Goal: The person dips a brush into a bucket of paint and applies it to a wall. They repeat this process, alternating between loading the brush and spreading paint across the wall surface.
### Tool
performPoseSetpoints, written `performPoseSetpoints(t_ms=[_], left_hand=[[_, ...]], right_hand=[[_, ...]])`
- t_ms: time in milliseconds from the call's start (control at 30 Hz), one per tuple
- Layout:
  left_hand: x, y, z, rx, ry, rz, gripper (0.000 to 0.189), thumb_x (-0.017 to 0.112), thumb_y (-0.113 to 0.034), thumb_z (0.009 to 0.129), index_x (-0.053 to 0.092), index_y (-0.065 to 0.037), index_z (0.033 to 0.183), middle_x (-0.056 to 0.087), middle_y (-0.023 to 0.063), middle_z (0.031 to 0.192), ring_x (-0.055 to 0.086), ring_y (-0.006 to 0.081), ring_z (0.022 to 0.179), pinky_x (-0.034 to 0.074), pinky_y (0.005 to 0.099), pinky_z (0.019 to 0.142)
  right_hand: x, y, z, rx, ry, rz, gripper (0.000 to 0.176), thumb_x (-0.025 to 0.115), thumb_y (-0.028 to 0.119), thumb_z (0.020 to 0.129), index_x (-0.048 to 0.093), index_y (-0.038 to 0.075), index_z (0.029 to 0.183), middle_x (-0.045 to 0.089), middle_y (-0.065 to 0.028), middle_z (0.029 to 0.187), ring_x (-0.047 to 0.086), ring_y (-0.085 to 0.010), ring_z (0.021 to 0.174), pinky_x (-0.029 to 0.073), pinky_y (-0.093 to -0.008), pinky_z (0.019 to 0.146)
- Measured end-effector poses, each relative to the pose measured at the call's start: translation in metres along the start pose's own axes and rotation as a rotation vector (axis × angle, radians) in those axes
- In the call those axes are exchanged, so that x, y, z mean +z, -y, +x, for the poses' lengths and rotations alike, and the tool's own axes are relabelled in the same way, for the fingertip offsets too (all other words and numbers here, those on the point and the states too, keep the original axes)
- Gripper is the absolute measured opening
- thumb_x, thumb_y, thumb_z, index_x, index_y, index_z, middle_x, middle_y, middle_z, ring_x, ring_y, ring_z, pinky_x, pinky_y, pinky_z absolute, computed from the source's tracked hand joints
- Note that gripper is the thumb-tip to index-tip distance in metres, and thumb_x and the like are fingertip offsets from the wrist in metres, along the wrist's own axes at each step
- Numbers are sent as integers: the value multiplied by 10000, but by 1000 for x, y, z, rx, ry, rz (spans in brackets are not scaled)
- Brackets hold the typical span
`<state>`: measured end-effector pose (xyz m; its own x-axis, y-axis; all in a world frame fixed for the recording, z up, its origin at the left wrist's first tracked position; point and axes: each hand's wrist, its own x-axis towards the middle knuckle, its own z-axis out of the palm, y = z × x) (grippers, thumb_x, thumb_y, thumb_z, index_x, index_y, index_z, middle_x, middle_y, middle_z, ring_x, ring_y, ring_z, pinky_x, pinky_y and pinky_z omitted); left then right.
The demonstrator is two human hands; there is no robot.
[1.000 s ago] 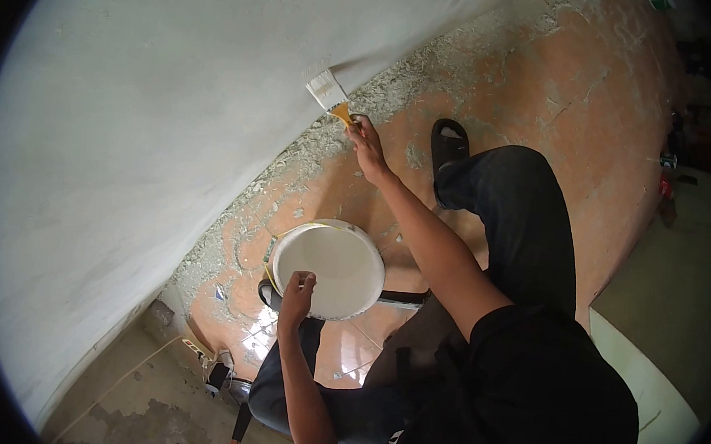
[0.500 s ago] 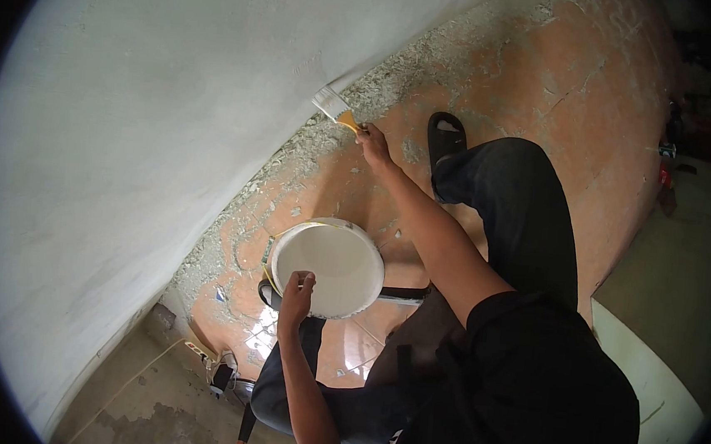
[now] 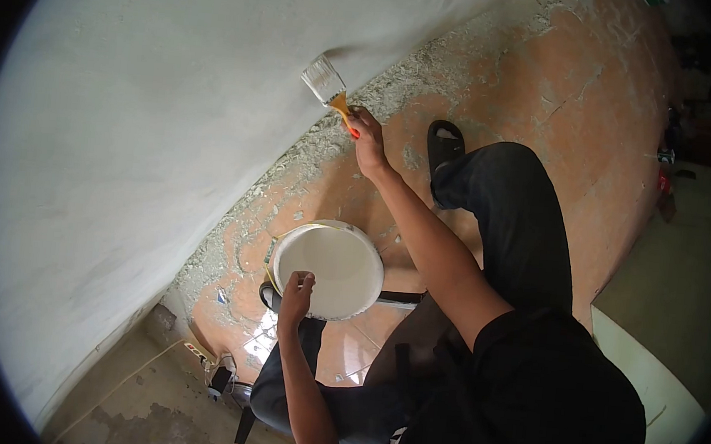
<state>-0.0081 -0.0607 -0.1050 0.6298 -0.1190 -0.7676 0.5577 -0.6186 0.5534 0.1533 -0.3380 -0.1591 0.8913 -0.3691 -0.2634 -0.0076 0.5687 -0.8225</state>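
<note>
My right hand (image 3: 364, 139) grips the yellow handle of a flat paintbrush (image 3: 325, 79). The brush's whitish bristles point up and left in front of the pale wall (image 3: 156, 98); whether they touch it I cannot tell. Below, a round white bucket (image 3: 376, 261) holds a pale, off-white liquid and stands between my legs. My left hand (image 3: 296, 294) is over the bucket's left rim with its fingers curled together; what they hold, if anything, is hidden.
Crumbled debris (image 3: 320, 144) lies along the wall's foot on the orange tiled floor (image 3: 541, 95). A power strip (image 3: 199, 351) with a cable and a dark-handled tool (image 3: 244, 430) lie at the lower left. A pale board (image 3: 643, 386) is at the right.
My right hand has moved slightly up and left with the brush, whose bristles now point more steeply upward and sit higher against the wall. The left hand has stayed at the bucket's rim.
</note>
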Motion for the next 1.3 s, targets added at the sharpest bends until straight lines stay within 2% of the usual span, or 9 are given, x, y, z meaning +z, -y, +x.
performPoseSetpoints(t_ms=[400, 467, 667, 800, 900, 967, 1067, 1200, 1300], left_hand=[[1, 1, 2, -23, 14, 6, 336, 474, -297, 879, 516, 22, 974, 593, 129, 871, 572, 206, 795, 448, 311, 726], [2, 2, 2, -24, 12, -16, 327, 473, -291, 880, 518, 20, 971, 593, 126, 869, 570, 205, 789, 448, 310, 726], [4, 3, 5, -48, 32, -8, 310, 473, -276, 883, 519, 18, 965, 589, 124, 878, 565, 203, 794, 447, 307, 731], [5, 1, 4, -54, 39, -2, 309, 475, -277, 883, 518, 19, 962, 587, 120, 872, 564, 201, 798, 448, 309, 731], [5, 1, 5, -42, 38, -4, 308, 474, -275, 883, 518, 20, 961, 585, 117, 864, 564, 200, 796, 448, 310, 730], [5, 0, 5, -26, 32, -13, 302, 471, -268, 884, 519, 21, 958, 584, 119, 864, 565, 201, 796, 449, 310, 730], [5, -1, 4, -56, 31, 6, 302, 472, -268, 883, 520, 21, 954, 584, 121, 861, 565, 202, 795, 449, 309, 729], [4, 2, 4, -29, 30, -8, 309, 476, -274, 880, 520, 23, 957, 585, 124, 863, 565, 204, 796, 450, 309, 732], [3, -1, 4, -3, 17, -11, 316, 477, -279, 880, 520, 23, 962, 588, 128, 875, 566, 205, 800, 450, 309, 732]], right_hand=[[-21, -47, -2, 145, -90, -105, 137, 488, 164, 846, 520, 45, 905, 500, -2, 754, 456, -93, 726, 354, -242, 710], [-30, -62, 2, 128, -71, -164, 151, 487, 182, 850, 541, 78, 945, 513, 29, 737, 405, -53, 651, 311, -196, 584], [-47, -83, 10, 152, -105, -266, 159, 478, 150, 825, 531, 34, 920, 521, -3, 738, 449, -89, 699, 353, -231, 671], [-62, -88, 14, 213, -150, -371, 155, 487, 144, 805, 536, 42, 911, 516, -4, 725, 446, -90, 668, 362, -238, 641], [-72, -99, 17, 302, -256, -624, 173, 510, 169, 801, 535, 33, 905, 555, -51, 743, 519, -153, 672, 400, -283, 625], [-73, -100, 19, 205, -344, -1072, 196, 516, 190, 808, 535, 17, 898, 592, -116, 802, 578, -242, 728, 438, -346, 642], [-72, -81, 19, 92, -216, -1268, 228, 510, 216, 822, 538, 0, 888, 601, -161, 878, 585, -303, 837, 447, -385, 700], [-66, -71, 22, 95, -141, -1297, 223, 512, 220, 825, 545, 4, 871, 607, -164, 885, 588, -305, 831, 452, -393, 712], [-56, -65, 27, 291, -107, -1106, 241, 522, 232, 823, 554, 2, 888, 610, -174, 888, 589, -320, 831, 454, -406, 715]])
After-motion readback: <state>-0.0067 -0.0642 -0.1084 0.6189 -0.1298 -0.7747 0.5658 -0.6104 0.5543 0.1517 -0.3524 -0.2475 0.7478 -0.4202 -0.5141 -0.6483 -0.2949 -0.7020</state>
